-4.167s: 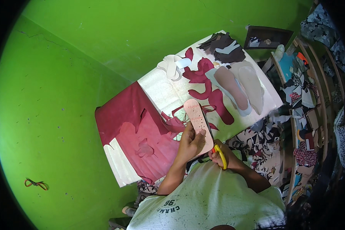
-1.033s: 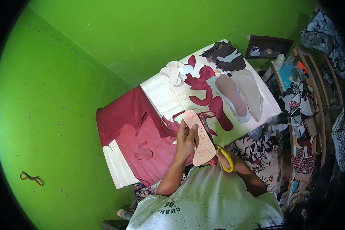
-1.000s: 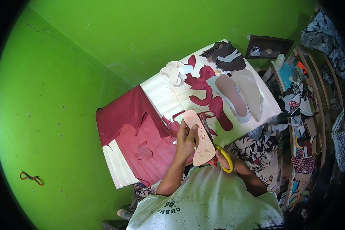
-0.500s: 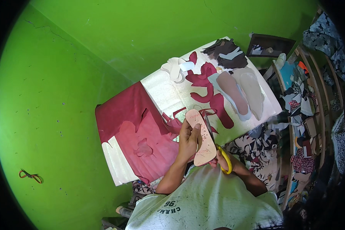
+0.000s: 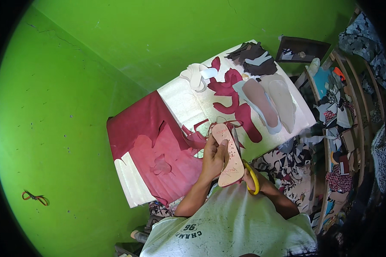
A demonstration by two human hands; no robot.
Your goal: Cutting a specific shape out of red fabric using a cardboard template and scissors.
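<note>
My left hand [image 5: 213, 159] grips a tan sole-shaped piece [image 5: 231, 165], thumb on its face, fingers behind it. Small dark dots and reddish marks dot its surface. A thin red edge shows along its lower rim, and a narrow red strip curls out past its far end. In my right hand [image 5: 248, 179] are scissors [image 5: 253, 179] with yellow handles, close against the right side of the sole piece. Their blades are mostly hidden behind it. Both hands are held in front of my body at the table's near edge.
A white-topped table [image 5: 180, 100] bears dark red leather sheets [image 5: 137, 120], cut red pieces [image 5: 248, 122], white straps [image 5: 196, 78], pale soles [image 5: 281, 103] and dark scraps [image 5: 253, 60]. Shelves [image 5: 345, 124] heaped with scraps stand at the right. A green wall [image 5: 64, 107] rises behind and left.
The sole piece has shifted slightly right and turned a little, with my left hand moving along. The yellow-handled scissors have stayed nearly in place.
</note>
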